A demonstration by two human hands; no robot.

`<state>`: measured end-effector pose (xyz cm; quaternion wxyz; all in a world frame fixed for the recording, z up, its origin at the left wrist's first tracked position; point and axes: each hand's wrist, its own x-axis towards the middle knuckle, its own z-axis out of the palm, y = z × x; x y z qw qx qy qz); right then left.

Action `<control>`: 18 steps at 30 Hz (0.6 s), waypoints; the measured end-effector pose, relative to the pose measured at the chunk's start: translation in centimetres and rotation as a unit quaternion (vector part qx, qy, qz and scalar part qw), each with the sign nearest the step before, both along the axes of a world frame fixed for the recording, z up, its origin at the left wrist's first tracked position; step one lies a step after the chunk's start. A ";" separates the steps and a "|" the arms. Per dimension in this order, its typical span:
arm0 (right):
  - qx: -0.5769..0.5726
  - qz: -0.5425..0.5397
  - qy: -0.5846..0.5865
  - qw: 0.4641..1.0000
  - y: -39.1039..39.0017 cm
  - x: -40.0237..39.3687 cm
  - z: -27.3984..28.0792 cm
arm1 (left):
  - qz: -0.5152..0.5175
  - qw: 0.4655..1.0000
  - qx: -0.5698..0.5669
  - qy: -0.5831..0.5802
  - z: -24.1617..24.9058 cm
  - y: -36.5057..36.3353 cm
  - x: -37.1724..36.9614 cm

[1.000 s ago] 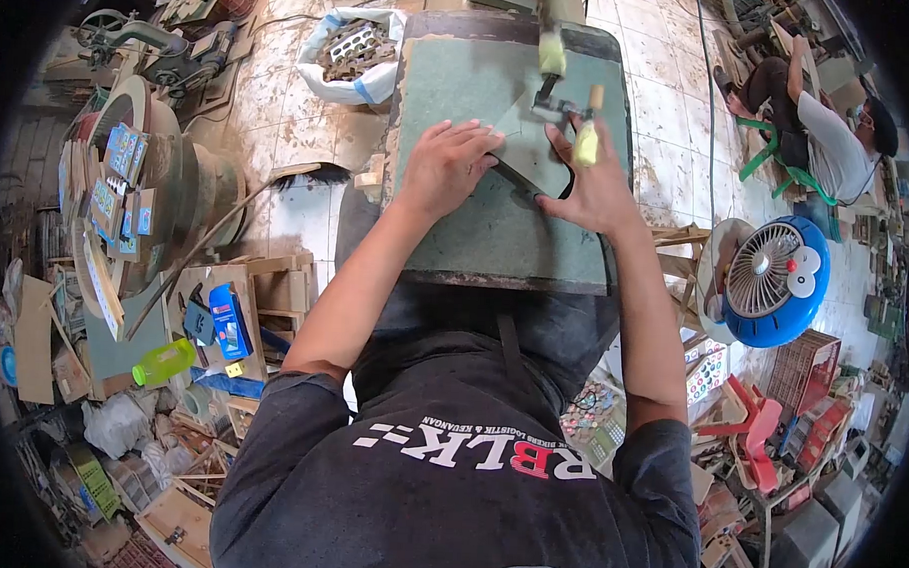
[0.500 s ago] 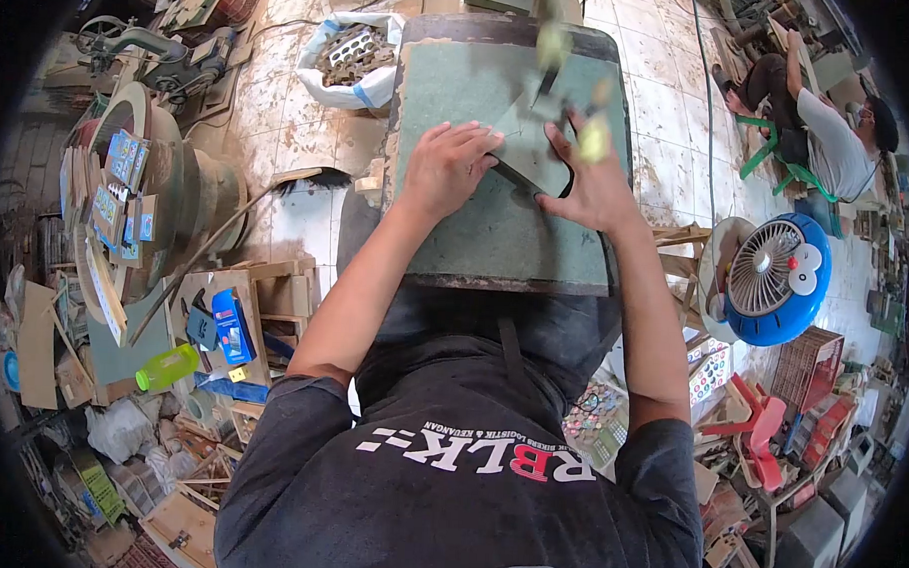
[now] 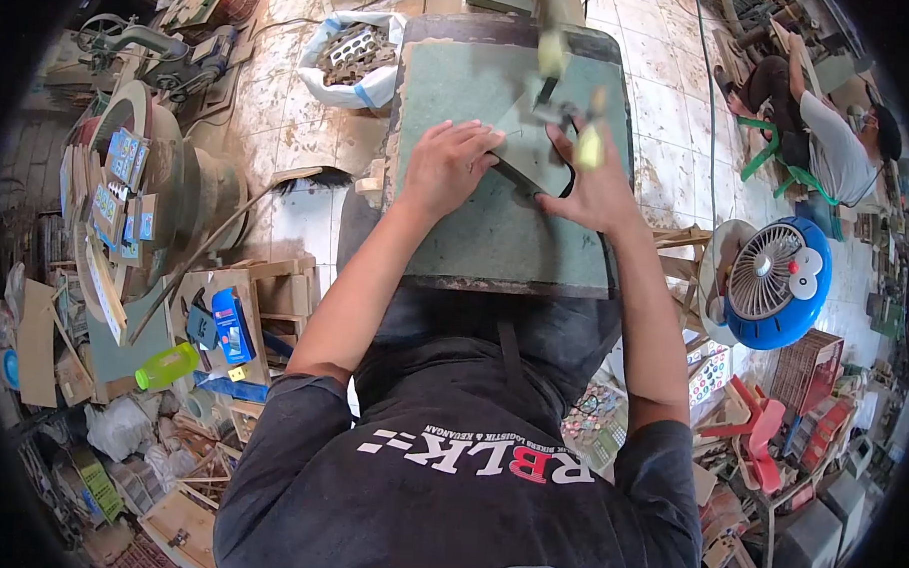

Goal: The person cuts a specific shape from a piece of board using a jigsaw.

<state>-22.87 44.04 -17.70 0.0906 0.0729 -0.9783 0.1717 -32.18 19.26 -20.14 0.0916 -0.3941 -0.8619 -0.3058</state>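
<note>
A thin flat grey-green board point(image 3: 532, 159) with a dark near edge lies at an angle on the green work table point(image 3: 476, 245). My left hand point(image 3: 448, 169) presses on its left side, fingers together and reaching forward. At the right side my right hand point(image 3: 593, 184) grips it, with the thumb at the near corner and the fingers farther up. Just beyond the board hangs a blurred machine arm with a yellow-green part point(image 3: 553, 55) and a dark holder below it. Another yellow-green part point(image 3: 589, 147) hangs over my right hand and hides some of the fingers.
Left of the table stands a white sack point(image 3: 386, 89) of cut scraps, near a black-bristled brush point(image 3: 313, 176). A blue fan point(image 3: 780, 280) is on the right. Farther right a person point(image 3: 835, 137) sits on a green stool. Wooden pieces and crates crowd both sides.
My hands and the board stay almost in place. The blurred machine parts over the table have shifted slightly.
</note>
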 end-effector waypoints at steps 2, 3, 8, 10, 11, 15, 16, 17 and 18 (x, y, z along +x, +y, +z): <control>-0.010 0.003 0.003 1.000 -0.1 0.0 0.3 | 0.001 1.000 -0.001 0.007 0.1 0.1 0.0; -0.011 0.002 0.004 1.000 0.0 -0.1 0.2 | 0.000 1.000 -0.001 0.007 0.1 0.1 -0.1; -0.032 0.009 -0.017 0.999 0.3 -0.4 0.1 | 0.005 1.000 -0.001 0.002 0.2 0.2 -0.1; -0.018 0.009 -0.004 1.000 0.2 -0.4 0.1 | 0.005 1.000 -0.004 0.002 0.1 0.2 -0.1; -0.004 0.011 0.009 1.000 0.2 -0.4 0.2 | 0.006 1.000 -0.006 0.002 0.1 0.3 -0.1; -0.035 0.006 -0.004 0.999 0.5 -0.7 0.0 | 0.005 1.000 -0.009 0.009 0.1 0.3 -0.2; -0.031 0.011 -0.004 0.999 0.6 -0.8 0.1 | 0.005 1.000 -0.008 0.010 0.1 0.3 -0.2; -0.026 0.016 -0.004 1.000 0.6 -0.8 0.1 | 0.005 1.000 -0.006 0.011 0.1 0.3 -0.2; -0.026 0.016 -0.003 1.000 0.7 -0.9 0.0 | 0.005 1.000 -0.006 0.013 0.1 0.3 -0.2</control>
